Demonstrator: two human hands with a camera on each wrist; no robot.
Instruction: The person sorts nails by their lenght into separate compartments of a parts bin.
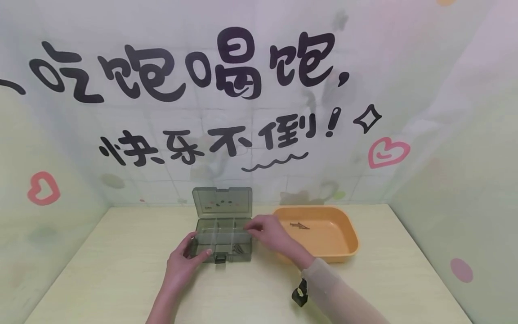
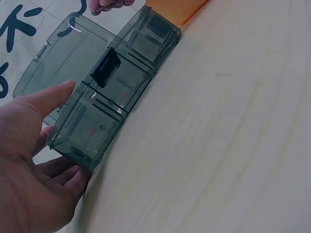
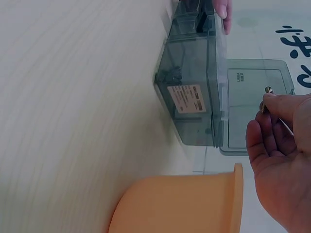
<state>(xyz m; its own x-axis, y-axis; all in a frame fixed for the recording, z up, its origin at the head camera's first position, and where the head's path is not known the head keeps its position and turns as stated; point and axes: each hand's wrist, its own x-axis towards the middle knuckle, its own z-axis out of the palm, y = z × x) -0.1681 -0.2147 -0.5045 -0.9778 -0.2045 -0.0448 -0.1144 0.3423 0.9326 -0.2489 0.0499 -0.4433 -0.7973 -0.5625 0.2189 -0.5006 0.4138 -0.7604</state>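
Note:
A clear grey compartment box (image 1: 243,258) stands on the table with its lid (image 1: 222,201) raised at the back. My left hand (image 1: 180,266) grips the box's left end, thumb over the front edge and fingers around the side. Over the back right compartment is my right hand (image 1: 272,232), pinching a small metal screw (image 3: 268,90) between thumb and fingertips; its round head shows in the right wrist view. Several dark screws (image 1: 238,249) lie in the front right compartment. A few more screws (image 1: 298,225) lie in the orange tray (image 1: 351,229), right of the box.
The pale wooden table (image 1: 121,270) is walled in at the back and both sides by printed sheets (image 1: 457,202). The tray stands close to the box's right side, under my right forearm. A black device (image 1: 300,294) is strapped at my right wrist.

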